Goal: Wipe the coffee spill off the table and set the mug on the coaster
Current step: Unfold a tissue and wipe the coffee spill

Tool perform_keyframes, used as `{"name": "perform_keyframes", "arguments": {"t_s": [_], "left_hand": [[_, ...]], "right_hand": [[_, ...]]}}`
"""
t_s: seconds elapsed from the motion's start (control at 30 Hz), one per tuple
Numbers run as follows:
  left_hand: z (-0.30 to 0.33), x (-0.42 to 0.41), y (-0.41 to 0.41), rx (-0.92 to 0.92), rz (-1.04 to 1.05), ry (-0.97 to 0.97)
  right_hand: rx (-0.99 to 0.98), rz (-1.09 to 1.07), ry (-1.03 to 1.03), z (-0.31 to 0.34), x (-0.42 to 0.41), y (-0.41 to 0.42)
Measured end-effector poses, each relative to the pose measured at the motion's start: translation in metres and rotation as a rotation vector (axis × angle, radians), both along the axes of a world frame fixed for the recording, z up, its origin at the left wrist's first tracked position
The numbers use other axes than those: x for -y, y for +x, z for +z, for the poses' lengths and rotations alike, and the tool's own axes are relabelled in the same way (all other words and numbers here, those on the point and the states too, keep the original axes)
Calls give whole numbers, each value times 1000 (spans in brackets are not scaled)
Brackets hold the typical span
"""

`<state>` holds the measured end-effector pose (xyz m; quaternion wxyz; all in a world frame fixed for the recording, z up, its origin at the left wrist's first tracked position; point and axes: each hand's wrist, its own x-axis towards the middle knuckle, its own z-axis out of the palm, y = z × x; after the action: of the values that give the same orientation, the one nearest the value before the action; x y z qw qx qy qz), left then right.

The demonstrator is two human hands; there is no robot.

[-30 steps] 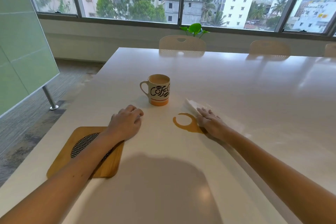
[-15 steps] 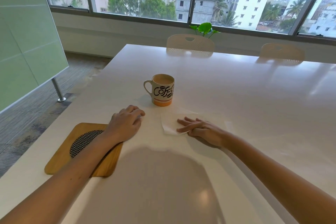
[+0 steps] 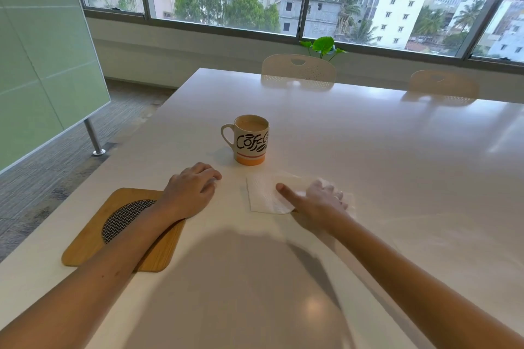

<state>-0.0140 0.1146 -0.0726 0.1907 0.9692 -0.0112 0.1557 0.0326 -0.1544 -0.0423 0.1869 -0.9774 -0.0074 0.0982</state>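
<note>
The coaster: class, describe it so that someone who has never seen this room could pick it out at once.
Start at the long white table and come to its near left edge. There the coaster lies flat under the person's left forearm, behind the left hand. It is the only wooden thing on the table: a rounded square with a dark mesh circle in its middle, unlike the white napkin and the mug.

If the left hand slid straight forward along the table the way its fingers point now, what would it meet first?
Most likely the mug. The left hand rests palm-down, its fingers aimed up and right toward the mug's base, with only bare table between. The exact line is uncertain; it might pass just in front.
</note>
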Motion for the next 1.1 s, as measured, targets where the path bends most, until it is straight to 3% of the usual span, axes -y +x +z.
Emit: {"name": "perform_keyframes", "arguments": {"t_s": [0.17, 0.33, 0.5, 0.73, 0.87, 0.93, 1.1], "left_hand": [[-2, -1, -1, 0, 4, -1], [-4, 1, 0, 8, 0, -5], [-5, 0, 0, 11, -9, -11], [-7, -1, 0, 17, -14, -8], [-4, 1, -1, 7, -14, 3], [-3, 1, -2, -3, -14, 3], [-1, 3, -4, -15, -17, 0]], "right_hand": [[-19, 3, -73, -9, -26, -5], [54, 139, -113, -14, -31, -6], [178, 289, -7, -16, -46, -16], [400, 644, -100, -15, -27, -17], [402, 833, 21, -4, -2, -12], [412, 801, 125, 5, 10, -9], [510, 452, 307, 16, 41, 7]]}}
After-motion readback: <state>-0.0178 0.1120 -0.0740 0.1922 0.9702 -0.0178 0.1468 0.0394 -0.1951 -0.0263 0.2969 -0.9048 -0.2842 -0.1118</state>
